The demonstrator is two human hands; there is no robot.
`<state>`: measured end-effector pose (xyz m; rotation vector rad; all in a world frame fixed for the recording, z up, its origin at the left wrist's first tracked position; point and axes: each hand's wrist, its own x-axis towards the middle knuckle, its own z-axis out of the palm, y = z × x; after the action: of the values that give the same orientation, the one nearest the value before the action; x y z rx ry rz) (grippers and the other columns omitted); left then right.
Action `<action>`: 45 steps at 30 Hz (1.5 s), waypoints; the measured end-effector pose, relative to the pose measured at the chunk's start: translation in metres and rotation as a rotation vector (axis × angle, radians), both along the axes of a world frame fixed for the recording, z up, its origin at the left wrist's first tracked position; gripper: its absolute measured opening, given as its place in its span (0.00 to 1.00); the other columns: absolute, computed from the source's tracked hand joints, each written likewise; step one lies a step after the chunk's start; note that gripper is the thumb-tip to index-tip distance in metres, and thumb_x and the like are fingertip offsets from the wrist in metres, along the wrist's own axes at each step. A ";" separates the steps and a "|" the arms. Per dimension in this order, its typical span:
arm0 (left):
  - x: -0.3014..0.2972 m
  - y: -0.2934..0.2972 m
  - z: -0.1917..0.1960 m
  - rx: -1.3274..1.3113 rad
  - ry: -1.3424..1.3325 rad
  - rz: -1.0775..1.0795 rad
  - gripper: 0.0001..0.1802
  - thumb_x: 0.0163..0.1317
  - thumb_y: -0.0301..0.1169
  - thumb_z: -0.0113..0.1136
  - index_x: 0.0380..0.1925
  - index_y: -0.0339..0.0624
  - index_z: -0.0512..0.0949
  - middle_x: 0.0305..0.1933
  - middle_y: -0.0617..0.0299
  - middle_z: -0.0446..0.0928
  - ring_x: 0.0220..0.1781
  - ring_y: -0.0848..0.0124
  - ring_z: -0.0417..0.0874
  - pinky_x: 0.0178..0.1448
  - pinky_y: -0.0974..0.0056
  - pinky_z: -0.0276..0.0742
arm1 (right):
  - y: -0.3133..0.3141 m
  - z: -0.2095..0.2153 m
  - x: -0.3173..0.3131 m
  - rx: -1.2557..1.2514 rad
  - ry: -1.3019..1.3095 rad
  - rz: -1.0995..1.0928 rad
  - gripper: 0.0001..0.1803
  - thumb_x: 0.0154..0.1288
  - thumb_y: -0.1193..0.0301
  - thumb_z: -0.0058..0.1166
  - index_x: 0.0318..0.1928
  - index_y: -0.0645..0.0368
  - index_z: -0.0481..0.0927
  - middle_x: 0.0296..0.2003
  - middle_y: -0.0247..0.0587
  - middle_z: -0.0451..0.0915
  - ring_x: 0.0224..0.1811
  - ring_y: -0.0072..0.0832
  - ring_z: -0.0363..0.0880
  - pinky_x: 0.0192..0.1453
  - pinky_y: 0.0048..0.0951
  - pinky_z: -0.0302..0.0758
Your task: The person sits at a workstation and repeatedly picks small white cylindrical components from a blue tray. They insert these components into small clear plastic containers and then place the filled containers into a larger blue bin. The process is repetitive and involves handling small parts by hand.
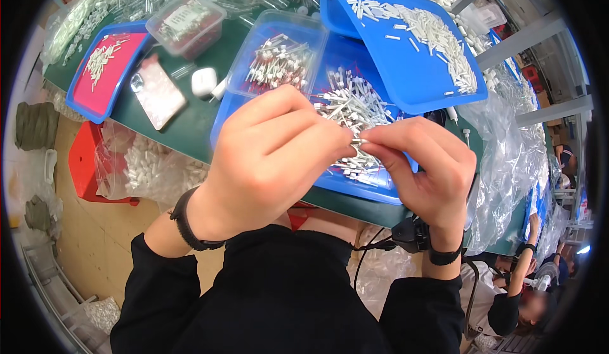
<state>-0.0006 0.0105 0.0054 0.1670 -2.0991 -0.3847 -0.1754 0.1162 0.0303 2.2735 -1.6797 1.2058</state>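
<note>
My left hand and my right hand meet over a blue tray, thumbs and fingertips pinched together. Between the fingertips is a small thin white stick-like piece; the fingers mostly hide it. Both hands appear closed on it. Below them in the tray lies a heap of slim white pieces. A clear plastic tub rests on the tray's left part, just beyond my left hand. Inside the tub are small parts with white ends and thin reddish leads.
A second blue tray with short white tubes overlaps at the right. Leftward are a phone, a white rounded case, a lidded clear tub and a pink-lined tray. Plastic bags edge the right. Another person sits lower right.
</note>
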 end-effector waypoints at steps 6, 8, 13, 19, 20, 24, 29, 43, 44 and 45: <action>0.001 -0.003 -0.002 0.037 -0.014 -0.073 0.13 0.38 0.19 0.76 0.26 0.36 0.82 0.25 0.62 0.82 0.26 0.67 0.78 0.27 0.68 0.73 | 0.001 -0.003 0.003 -0.015 0.059 0.054 0.09 0.48 0.81 0.66 0.33 0.64 0.82 0.25 0.40 0.82 0.26 0.34 0.81 0.29 0.30 0.78; 0.002 -0.004 0.001 0.134 -0.045 -0.113 0.13 0.38 0.19 0.76 0.26 0.36 0.83 0.25 0.62 0.81 0.26 0.68 0.78 0.27 0.68 0.73 | 0.002 -0.006 0.000 -0.091 0.146 0.072 0.10 0.46 0.80 0.65 0.33 0.65 0.82 0.26 0.40 0.82 0.27 0.35 0.82 0.32 0.31 0.81; 0.004 -0.003 0.003 0.169 -0.049 -0.163 0.13 0.38 0.18 0.75 0.27 0.36 0.83 0.25 0.62 0.80 0.26 0.67 0.78 0.27 0.68 0.74 | 0.005 -0.005 0.002 -0.194 0.270 0.056 0.13 0.42 0.78 0.64 0.34 0.67 0.82 0.29 0.42 0.83 0.29 0.35 0.83 0.37 0.32 0.84; 0.002 -0.008 -0.002 0.081 -0.082 -0.190 0.14 0.37 0.16 0.74 0.27 0.34 0.82 0.23 0.61 0.78 0.25 0.67 0.78 0.26 0.68 0.74 | 0.002 -0.015 0.002 -0.229 0.357 0.057 0.15 0.42 0.78 0.64 0.35 0.69 0.82 0.31 0.44 0.83 0.31 0.35 0.83 0.37 0.32 0.84; 0.000 -0.008 -0.005 0.077 -0.077 -0.197 0.13 0.37 0.16 0.74 0.26 0.33 0.82 0.23 0.61 0.78 0.25 0.67 0.78 0.26 0.68 0.74 | 0.001 -0.018 0.001 -0.218 0.362 0.061 0.16 0.42 0.78 0.64 0.36 0.69 0.82 0.31 0.43 0.82 0.31 0.35 0.83 0.37 0.32 0.84; -0.008 -0.007 -0.006 0.143 -0.034 -0.196 0.12 0.38 0.16 0.73 0.25 0.33 0.80 0.22 0.61 0.76 0.25 0.66 0.77 0.26 0.67 0.73 | 0.000 -0.017 0.002 -0.133 0.327 0.070 0.17 0.47 0.77 0.65 0.41 0.70 0.81 0.31 0.43 0.81 0.33 0.34 0.82 0.37 0.32 0.82; -0.024 -0.018 -0.013 0.144 -0.097 -0.242 0.12 0.40 0.17 0.73 0.25 0.34 0.79 0.24 0.59 0.76 0.25 0.63 0.78 0.26 0.66 0.73 | 0.000 -0.005 -0.017 0.159 0.153 0.056 0.29 0.40 0.70 0.79 0.45 0.64 0.80 0.35 0.42 0.83 0.36 0.36 0.84 0.43 0.31 0.82; -0.007 -0.086 -0.052 0.175 -0.611 0.203 0.16 0.62 0.27 0.60 0.51 0.38 0.79 0.59 0.49 0.75 0.61 0.48 0.75 0.63 0.54 0.73 | -0.112 -0.059 -0.296 0.615 0.015 -0.827 0.48 0.58 0.40 0.59 0.68 0.63 0.67 0.61 0.59 0.74 0.65 0.44 0.72 0.67 0.37 0.69; -0.002 -0.092 -0.053 0.193 -0.672 0.229 0.16 0.63 0.27 0.59 0.51 0.38 0.79 0.59 0.49 0.76 0.61 0.48 0.75 0.63 0.54 0.73 | -0.113 -0.061 -0.291 0.598 -0.003 -0.771 0.47 0.58 0.41 0.59 0.66 0.64 0.69 0.62 0.58 0.74 0.65 0.44 0.72 0.67 0.37 0.68; 0.002 -0.096 -0.054 0.195 -0.686 0.235 0.16 0.62 0.26 0.59 0.51 0.38 0.79 0.59 0.49 0.76 0.60 0.49 0.75 0.63 0.55 0.73 | -0.116 -0.060 -0.278 0.597 -0.002 -0.696 0.46 0.60 0.41 0.59 0.66 0.65 0.69 0.62 0.58 0.73 0.66 0.44 0.71 0.69 0.37 0.67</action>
<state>0.0012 -0.0858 -0.0488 0.7421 -2.6663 -0.4280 -0.4536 -0.0001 -0.0301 1.5882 -2.7645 0.5956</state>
